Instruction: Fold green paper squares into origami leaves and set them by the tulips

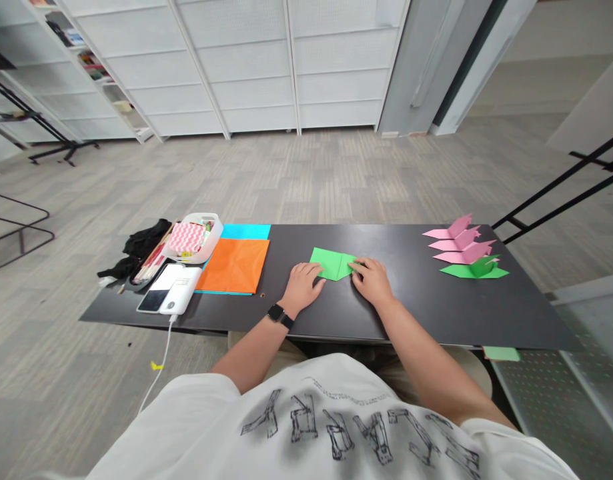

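Note:
A sheet of green origami paper (330, 264) lies on the dark table in front of me. It has an upright crease right of its middle, and its right side narrows toward a corner. My left hand (301, 288) rests at the paper's left edge, fingertips on it and thumb apart from the fingers. At the right corner, my right hand (373, 280) touches the paper with its fingertips, the thumb lower down and apart. The fingers of both hands look loosely bent, and part of the paper's right corner is hidden beneath them.
Several folded pink paper birds (459, 243) and a green one (479, 268) stand at the right. Orange paper (235, 265) over blue sheets (246, 231), a white container (206, 243), and a power bank (182, 291) with a cable beside a phone (153, 300) lie left.

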Motion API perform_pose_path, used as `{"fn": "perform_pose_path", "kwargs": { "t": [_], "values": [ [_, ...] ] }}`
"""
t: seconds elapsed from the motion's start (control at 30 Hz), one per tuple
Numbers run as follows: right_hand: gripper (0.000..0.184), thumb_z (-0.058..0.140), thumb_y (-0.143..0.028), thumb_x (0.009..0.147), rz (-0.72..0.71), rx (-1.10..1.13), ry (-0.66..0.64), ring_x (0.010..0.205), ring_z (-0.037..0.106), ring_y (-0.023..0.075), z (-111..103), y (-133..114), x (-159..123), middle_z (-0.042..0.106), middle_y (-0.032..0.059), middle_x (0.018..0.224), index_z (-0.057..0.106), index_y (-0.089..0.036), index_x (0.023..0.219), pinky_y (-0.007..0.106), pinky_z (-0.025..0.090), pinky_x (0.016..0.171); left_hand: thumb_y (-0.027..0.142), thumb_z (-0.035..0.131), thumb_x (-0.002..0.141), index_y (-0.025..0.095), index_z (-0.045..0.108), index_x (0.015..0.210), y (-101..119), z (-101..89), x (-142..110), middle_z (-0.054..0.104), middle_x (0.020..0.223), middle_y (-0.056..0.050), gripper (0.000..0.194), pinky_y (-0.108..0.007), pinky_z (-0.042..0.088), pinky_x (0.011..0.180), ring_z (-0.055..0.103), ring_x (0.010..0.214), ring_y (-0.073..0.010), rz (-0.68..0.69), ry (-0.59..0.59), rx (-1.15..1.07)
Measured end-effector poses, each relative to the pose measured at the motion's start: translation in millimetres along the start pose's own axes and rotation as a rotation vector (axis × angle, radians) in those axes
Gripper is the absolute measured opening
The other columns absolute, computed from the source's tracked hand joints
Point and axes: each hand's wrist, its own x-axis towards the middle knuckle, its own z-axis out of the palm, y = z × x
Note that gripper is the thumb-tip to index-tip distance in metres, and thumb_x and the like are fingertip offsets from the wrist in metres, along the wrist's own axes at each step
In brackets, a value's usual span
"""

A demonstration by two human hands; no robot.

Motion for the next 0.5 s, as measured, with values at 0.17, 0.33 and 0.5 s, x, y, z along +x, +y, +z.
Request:
{"fn": "perform_pose_path", "kwargs": {
  "t": [0.17,0.33,0.5],
  "values": [
    [0.026,0.063,-0.027,0.102,-0.094,0.040,-0.079,0.109,0.067,0.0281,-1,-2,0,0.080,0.0057,0.121,0.082,-0.031,0.119,0.049,0.046,0.098,0.047,0.073,0.098,0.026,0.070,0.129,3,-3.5,1,0.069,0.142,-0.008,0.038,-0.052,0.029,0.131,0.058,0.136,-0.0273,0.089,-0.023,-0.012],
    [0.023,0.064,-0.030,0.104,-0.182,0.083,-0.128,0.106,0.068,0.0270,-6,-6,2,0.081,0.0043,0.117,0.082,-0.033,0.118,0.048,0.046,0.096,0.046,0.073,0.099,0.025,0.073,0.122,2,-1.7,0,0.074,0.135,-0.007,0.031,-0.049,0.044,0.118,0.064,0.125,-0.0276,0.139,-0.042,-0.017],
    [0.029,0.073,-0.034,0.097,-0.214,0.117,-0.125,0.118,0.067,0.0305,-12,-10,2,0.077,0.0057,0.129,0.078,-0.034,0.126,0.052,0.046,0.104,0.035,0.068,0.101,0.023,0.074,0.115,2,0.9,-1,0.078,0.119,-0.006,0.019,-0.045,0.050,0.106,0.069,0.112,-0.0255,0.171,-0.007,-0.011]
  ]
}}
